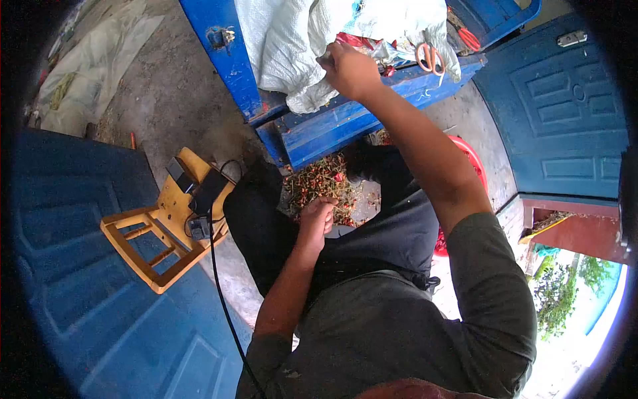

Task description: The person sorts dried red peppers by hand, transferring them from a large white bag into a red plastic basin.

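My right hand (355, 70) is raised over the blue bench, its fingers bent together at the edge of a white woven sack (282, 56). What lies between those fingers is hidden. Beyond it are red and clear plastic wrapping (355, 41) and a pair of scissors with pink handles (430, 60). Low between the knees, my left hand (316, 218) is closed with the thumb against the fingers; I cannot make out anything in it. Just past this hand a heap of thin stems with small red bits (322, 186) lies on the floor.
The blue bench (372, 116) stands right in front of my knees. A wooden chair (149, 233) with black devices is at left, and a black cable (222, 299) runs toward me. Red-handled pliers or scissors (469, 38) lie at the bench's right. A red basin (473, 159) is beside my right leg.
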A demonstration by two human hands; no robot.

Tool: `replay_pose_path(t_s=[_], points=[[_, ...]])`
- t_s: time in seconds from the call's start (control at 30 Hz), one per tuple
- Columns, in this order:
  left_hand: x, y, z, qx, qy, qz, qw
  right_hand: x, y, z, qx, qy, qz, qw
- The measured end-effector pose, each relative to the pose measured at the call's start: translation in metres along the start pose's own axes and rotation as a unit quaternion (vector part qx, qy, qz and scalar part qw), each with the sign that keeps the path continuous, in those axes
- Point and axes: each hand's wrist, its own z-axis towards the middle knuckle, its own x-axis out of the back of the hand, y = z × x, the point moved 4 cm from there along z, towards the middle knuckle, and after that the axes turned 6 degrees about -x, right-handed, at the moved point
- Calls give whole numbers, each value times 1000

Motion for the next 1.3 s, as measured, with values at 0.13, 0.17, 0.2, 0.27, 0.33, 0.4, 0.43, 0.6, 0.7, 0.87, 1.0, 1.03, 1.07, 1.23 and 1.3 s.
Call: replay_pose_path(t_s=[0.13,0.17,0.2,0.27,0.33,0.4,0.43,0.6,0.7,0.87,1.0,1.03,1.07,1.23,1.3], points=[[0,-3,0,-10,-5,14,1000,-3,19,-23,99,28,99,990],[1,-5,1,-12,-4,19,1000,-7,27,-26,100,30,100,990],[1,-6,1,-15,-4,22,1000,-9,32,-28,84,20,103,991],[1,-7,1,-11,-3,25,1000,-17,39,-30,69,14,111,991],[-1,-5,-2,-18,1,25,1000,-19,44,-30,30,12,158,987],[-1,-5,-2,-25,5,16,1000,-18,49,-28,33,9,164,986],[1,-6,-2,-28,4,19,999,-17,52,-28,34,2,167,985],[4,-9,-2,-31,22,30,999,-15,71,-39,23,26,272,962],[5,-12,1,-32,22,39,998,-12,80,-49,-19,42,346,937],[-1,-8,-2,-22,26,46,998,31,69,-93,-118,-52,495,859],[-2,-9,0,-13,44,45,998,-1,72,-193,-40,-207,578,788],[-9,-5,-2,-14,55,60,997,-6,62,-224,-208,-322,610,694],[-13,-3,-5,-13,65,75,995,-14,60,-249,-78,-295,645,701],[2,-26,19,-8,20,111,994,-73,40,-328,-191,-426,672,575],[24,-43,45,-1,18,145,989,-75,37,-327,-165,-393,678,599]])
